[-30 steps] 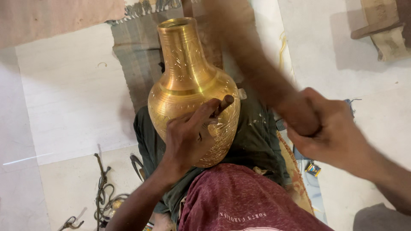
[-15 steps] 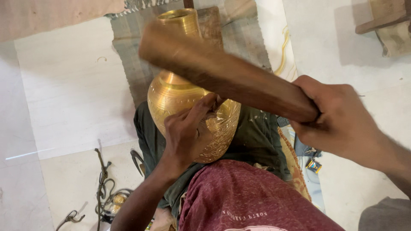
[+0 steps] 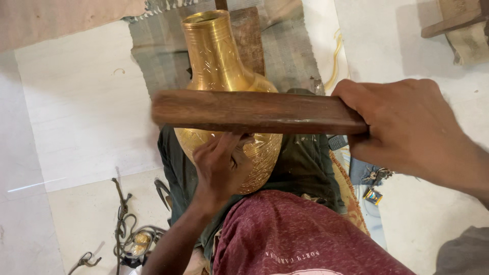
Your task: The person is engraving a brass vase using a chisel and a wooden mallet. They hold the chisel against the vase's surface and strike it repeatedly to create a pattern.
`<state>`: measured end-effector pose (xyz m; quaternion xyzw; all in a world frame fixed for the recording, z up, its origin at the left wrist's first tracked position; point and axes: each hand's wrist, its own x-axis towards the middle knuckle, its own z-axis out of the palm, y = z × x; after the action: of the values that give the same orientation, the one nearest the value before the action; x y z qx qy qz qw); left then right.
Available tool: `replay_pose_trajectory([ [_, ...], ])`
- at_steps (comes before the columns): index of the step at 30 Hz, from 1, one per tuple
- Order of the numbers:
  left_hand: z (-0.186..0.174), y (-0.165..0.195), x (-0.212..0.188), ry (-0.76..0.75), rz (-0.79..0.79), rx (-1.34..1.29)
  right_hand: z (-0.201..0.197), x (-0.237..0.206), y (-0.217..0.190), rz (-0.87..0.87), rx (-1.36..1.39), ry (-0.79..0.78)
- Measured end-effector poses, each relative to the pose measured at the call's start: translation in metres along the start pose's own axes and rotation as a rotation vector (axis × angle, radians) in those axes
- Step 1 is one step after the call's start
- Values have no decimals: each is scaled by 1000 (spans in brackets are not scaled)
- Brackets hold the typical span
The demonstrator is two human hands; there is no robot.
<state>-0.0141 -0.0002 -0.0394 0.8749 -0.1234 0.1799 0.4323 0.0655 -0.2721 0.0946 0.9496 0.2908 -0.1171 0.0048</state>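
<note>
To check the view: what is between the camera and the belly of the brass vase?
In the head view, the wooden block, held by the right hand, crosses in front of the brass vase.

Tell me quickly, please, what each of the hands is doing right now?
Left hand: closed, fingers pinched against the engraved brass vase; what they grip is hidden.
Right hand: closed around the wooden block, held across the vase.

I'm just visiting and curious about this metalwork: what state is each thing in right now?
Brass vase: lying tilted on the lap, mouth pointing away, surface engraved.
Wooden block: held level across the vase.
Right hand: closed around the block's end.
Left hand: pressed on the vase belly; any tool hidden.
Cord: loose on the floor.
</note>
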Motion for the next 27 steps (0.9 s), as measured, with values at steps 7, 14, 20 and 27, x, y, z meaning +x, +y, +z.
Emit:
replay_pose_trajectory([
  [7, 0, 2, -1, 58, -12, 40, 0, 4, -9, 118, 83, -86],
  [14, 6, 3, -1, 121, 3, 93, -4, 3, -9, 117, 292, -59],
  [20, 4, 4, -3, 135, -52, 30, -3, 7, -6, 165, 132, -224],
  [27, 8, 11, -2, 194, -76, 97, -14, 12, -17, -75, 248, 37],
])
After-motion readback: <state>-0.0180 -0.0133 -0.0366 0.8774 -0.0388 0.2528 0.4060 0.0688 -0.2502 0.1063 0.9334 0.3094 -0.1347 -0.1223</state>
